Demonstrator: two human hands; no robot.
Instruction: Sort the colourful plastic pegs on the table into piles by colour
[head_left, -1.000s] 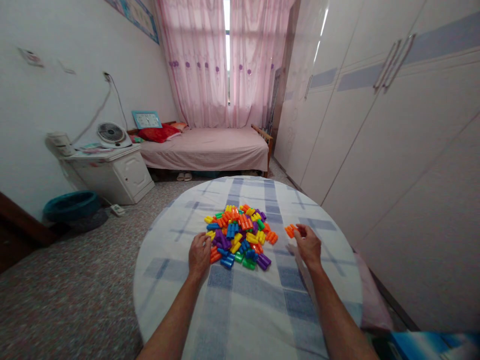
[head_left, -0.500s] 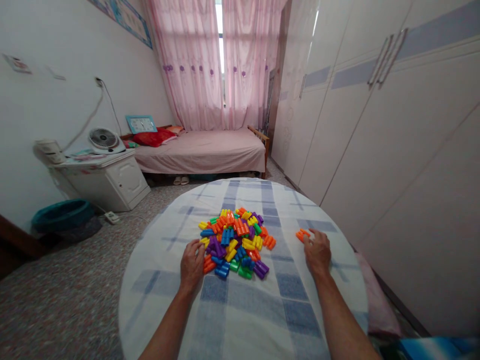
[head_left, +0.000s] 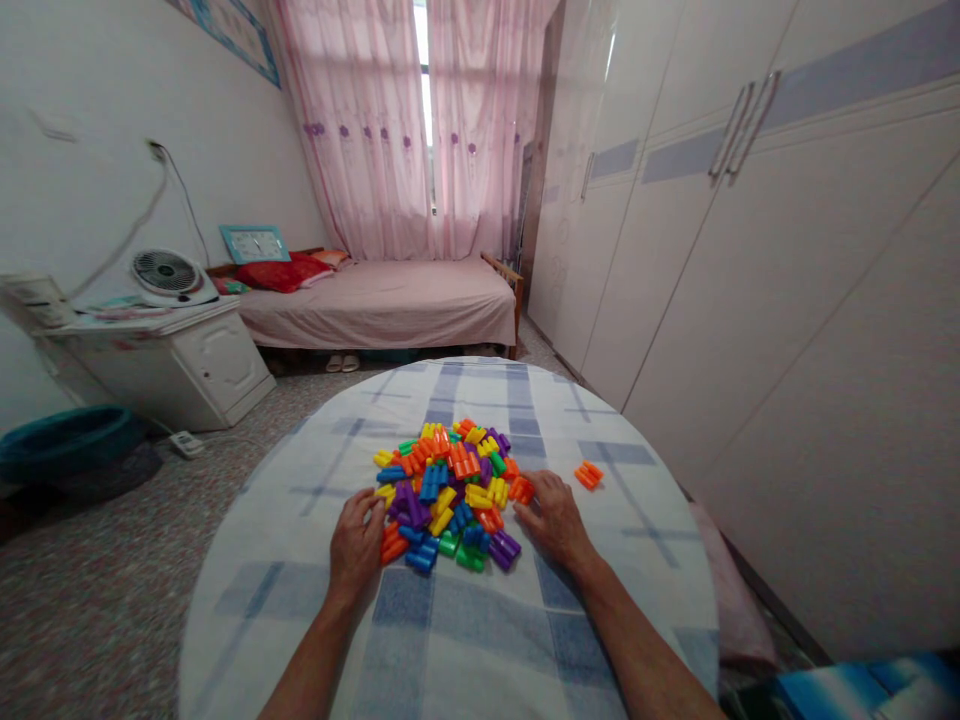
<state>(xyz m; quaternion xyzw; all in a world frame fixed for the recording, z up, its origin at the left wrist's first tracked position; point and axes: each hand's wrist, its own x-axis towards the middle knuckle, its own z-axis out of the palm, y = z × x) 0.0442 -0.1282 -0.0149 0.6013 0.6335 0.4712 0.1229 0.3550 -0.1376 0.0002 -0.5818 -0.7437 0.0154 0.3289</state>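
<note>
A heap of plastic building blocks (head_left: 442, 487), shaped like joined short tubes in orange, yellow, blue, green and purple, lies on the round table. My left hand (head_left: 358, 545) rests at the heap's left edge, its loosely bent fingers beside a yellow block (head_left: 385, 494) and an orange block (head_left: 392, 543). On the opposite side, my right hand (head_left: 553, 515) reaches in with thumb and fingers apart around an orange block (head_left: 520, 490); its fingertips seem to touch it. Apart from the heap, to the right, lies a single orange block piece (head_left: 589, 475).
A blue-and-white checked cloth (head_left: 480, 640) covers the round table. Beyond stand a bed (head_left: 390, 305) and a white cabinet (head_left: 202, 365) carrying a fan (head_left: 169, 275). A tall wardrobe (head_left: 712, 330) runs along the right; a teal bin (head_left: 71, 440) is at left.
My right hand has let go of the orange piece at the right and moved left to the heap's edge. My left hand stays by the heap. The view has turned slightly right.
</note>
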